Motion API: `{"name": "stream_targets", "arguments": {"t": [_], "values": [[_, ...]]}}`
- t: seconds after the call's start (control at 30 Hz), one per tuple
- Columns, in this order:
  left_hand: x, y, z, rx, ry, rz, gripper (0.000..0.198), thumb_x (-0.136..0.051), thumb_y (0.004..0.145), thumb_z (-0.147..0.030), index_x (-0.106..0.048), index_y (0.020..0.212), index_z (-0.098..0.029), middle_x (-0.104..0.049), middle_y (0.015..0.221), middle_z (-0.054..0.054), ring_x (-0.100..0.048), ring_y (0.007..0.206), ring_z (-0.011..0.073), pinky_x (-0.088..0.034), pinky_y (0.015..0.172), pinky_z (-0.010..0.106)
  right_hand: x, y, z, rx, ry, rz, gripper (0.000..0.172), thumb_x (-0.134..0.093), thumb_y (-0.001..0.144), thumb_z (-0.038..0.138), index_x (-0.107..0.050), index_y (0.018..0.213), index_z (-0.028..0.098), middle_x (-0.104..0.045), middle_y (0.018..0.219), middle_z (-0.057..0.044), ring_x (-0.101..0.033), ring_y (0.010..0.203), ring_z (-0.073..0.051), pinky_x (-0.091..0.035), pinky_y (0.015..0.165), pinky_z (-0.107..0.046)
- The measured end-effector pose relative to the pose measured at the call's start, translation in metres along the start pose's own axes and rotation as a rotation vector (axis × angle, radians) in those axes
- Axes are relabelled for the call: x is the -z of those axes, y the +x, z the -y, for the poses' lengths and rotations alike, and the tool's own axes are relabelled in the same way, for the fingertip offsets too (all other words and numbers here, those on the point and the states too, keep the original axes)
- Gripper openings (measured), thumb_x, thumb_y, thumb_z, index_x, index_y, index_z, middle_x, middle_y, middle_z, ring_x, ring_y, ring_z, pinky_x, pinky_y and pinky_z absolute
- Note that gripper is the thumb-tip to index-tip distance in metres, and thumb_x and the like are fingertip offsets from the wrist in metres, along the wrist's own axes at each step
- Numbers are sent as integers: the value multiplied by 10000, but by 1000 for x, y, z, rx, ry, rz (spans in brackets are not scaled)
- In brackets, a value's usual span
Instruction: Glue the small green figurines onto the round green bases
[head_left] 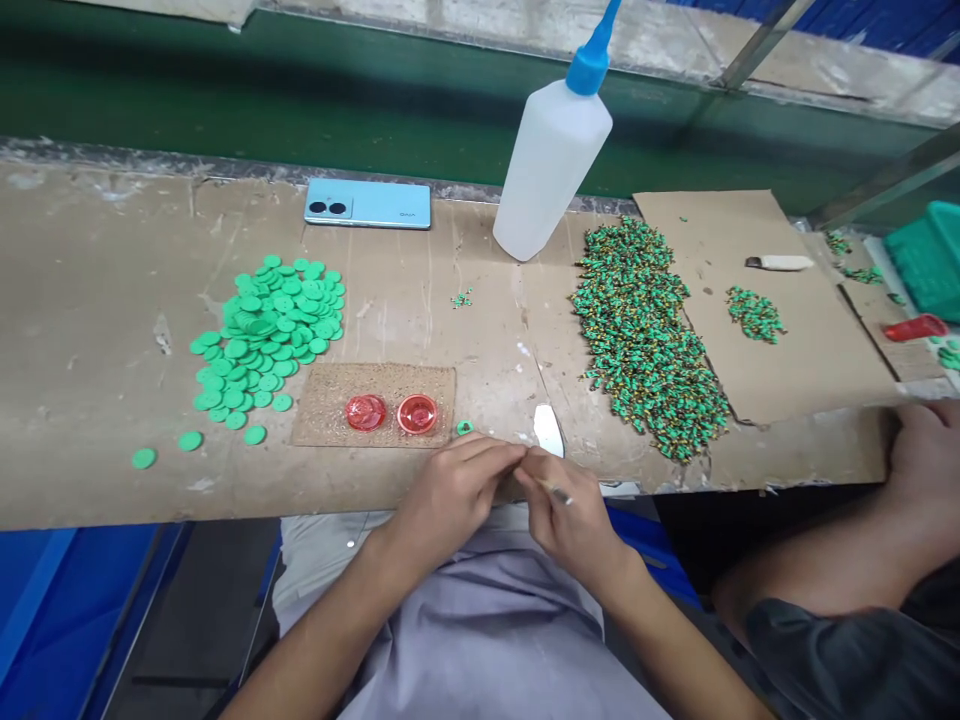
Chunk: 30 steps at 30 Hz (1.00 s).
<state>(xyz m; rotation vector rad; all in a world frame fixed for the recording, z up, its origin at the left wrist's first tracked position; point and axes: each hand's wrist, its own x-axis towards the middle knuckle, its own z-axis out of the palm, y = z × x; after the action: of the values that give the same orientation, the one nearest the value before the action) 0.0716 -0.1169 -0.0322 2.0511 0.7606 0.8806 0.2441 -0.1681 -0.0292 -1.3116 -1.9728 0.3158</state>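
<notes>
My left hand and my right hand meet at the table's front edge, fingertips pinched close together. Whatever the left fingers pinch is too small or too hidden to make out. A thin pale stick-like tool pokes out of my right hand; its other end is covered by the fingers. Just beyond the fingertips lies a green disc with a small dark spot on it. A white pointed flat piece rests by my right hand. Two red round cups sit on a brown textured board to the left.
Many green discs are heaped on the left, near a light-blue phone. A white squeeze bottle stands at the back. Small green-and-gold pieces form a large pile beside a cardboard sheet. Another person's arm is at right.
</notes>
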Motion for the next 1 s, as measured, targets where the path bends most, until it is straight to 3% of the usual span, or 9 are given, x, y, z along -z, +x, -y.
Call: {"name": "stream_targets", "arguments": {"t": [0.3,0.6,0.83,0.97,1.0], "values": [[-1,-1,-3,49,24,5,256,-499,1041,-97,-633,1247,-170,-787,1080,75,-747,965,207,-616,859,345,3,1,-2,-2,-28,50,180,-409,1072,129,-510,966,234,-617,732,-7,-600,588,-168,-481,545,-286],[-7,-16,-12,109,62,-122,73,-582,1009,-132,-641,1024,-173,-700,912,41,-691,822,175,-584,754,287,5,-4,-2,-43,-55,55,176,-434,1043,100,-527,984,236,-634,759,-4,-596,604,-161,-472,562,-286],[-19,-16,-19,197,250,-113,189,-568,1020,-164,-657,853,-172,-656,804,33,-651,737,198,-570,672,322,8,-4,-2,-117,-35,81,183,-438,1048,126,-529,939,241,-606,721,3,-576,568,-158,-441,523,-291],[-21,-14,-19,268,220,-102,56,-632,981,-132,-674,993,-167,-691,889,45,-684,805,216,-599,721,343,9,-6,-4,-156,-20,99,168,-434,1060,158,-525,941,237,-590,712,4,-556,549,-157,-429,504,-296],[-20,-14,-18,270,192,-93,104,-638,974,-118,-672,1058,-168,-704,932,48,-694,836,217,-606,745,346,9,-7,-4,-165,-14,98,161,-434,1060,160,-524,950,236,-584,706,7,-551,547,-158,-429,504,-297]]}}
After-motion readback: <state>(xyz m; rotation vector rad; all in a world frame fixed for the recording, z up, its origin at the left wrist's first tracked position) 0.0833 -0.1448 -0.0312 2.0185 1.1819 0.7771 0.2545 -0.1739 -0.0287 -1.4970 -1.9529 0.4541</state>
